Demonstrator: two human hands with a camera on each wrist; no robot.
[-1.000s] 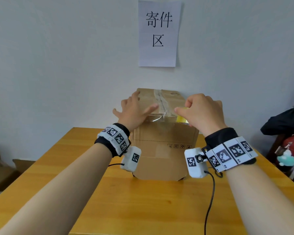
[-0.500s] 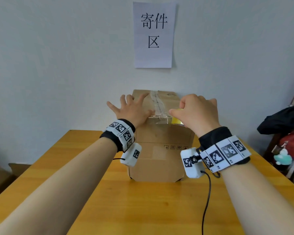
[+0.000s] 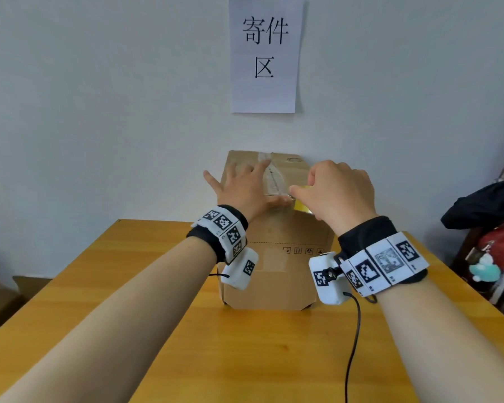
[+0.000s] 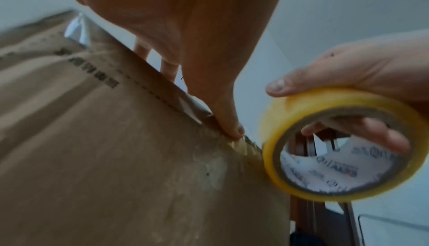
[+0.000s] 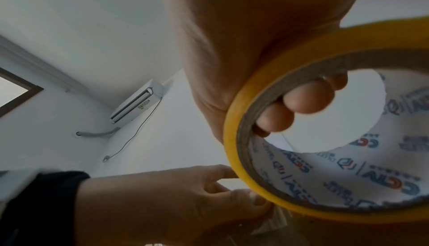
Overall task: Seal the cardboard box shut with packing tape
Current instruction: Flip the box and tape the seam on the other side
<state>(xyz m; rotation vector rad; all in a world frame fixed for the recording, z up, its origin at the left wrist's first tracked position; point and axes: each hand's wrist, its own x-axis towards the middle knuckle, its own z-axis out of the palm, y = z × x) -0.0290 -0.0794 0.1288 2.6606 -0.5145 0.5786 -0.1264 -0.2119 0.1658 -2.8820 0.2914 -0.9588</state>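
Observation:
A brown cardboard box (image 3: 274, 271) stands on the wooden table (image 3: 245, 359) against the wall, its top flaps down with clear tape (image 3: 271, 178) along the seam. My left hand (image 3: 245, 187) lies flat on the box top, fingers spread, and its thumb (image 4: 228, 121) presses the tape at the near top edge. My right hand (image 3: 335, 193) grips a yellow roll of packing tape (image 4: 338, 143), fingers through its core (image 5: 297, 103), just right of the thumb at that edge. In the head view the roll (image 3: 301, 206) is mostly hidden under the hand.
A paper sign (image 3: 264, 53) hangs on the wall above the box. Dark and red bags (image 3: 489, 228) are piled at the right of the table. A black cable (image 3: 352, 344) trails from the right wrist across the tabletop. An air conditioner (image 5: 137, 101) hangs on the wall.
My left hand has spread flatter and slid further onto the box top, thumb staying at the near edge. The right hand with the roll has stayed at that edge.

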